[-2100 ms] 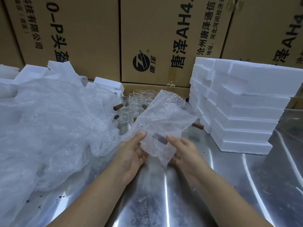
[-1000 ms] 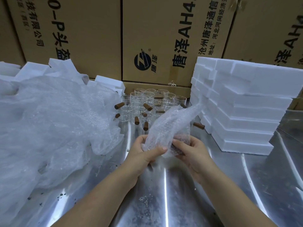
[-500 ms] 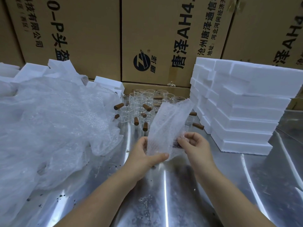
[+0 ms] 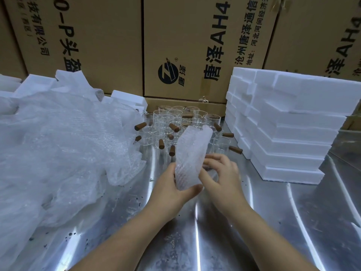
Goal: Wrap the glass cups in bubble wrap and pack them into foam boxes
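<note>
There are two hands, a left hand (image 4: 172, 189) and a right hand (image 4: 222, 177), one wrapped bundle (image 4: 190, 159), one big heap of bubble wrap (image 4: 64, 145), one stack of foam boxes (image 4: 289, 130), three cardboard boxes (image 4: 187, 40) with writing, and many glass cups (image 4: 176, 116) (too crowded to count).

Bubble wrap (image 4: 192, 157) hides whatever it encloses; cardboard cartons (image 4: 187, 45) and their print run off the top edge.

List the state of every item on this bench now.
Bubble wrap sheet: rolled into a tube, tilted, held up.
Left hand: grips the tube's lower end.
Right hand: holds the tube's right side.
Glass cups: unwrapped, upright, clustered.
Foam boxes: stacked on the right.
Bubble wrap heap: crumpled, lying left.
</note>
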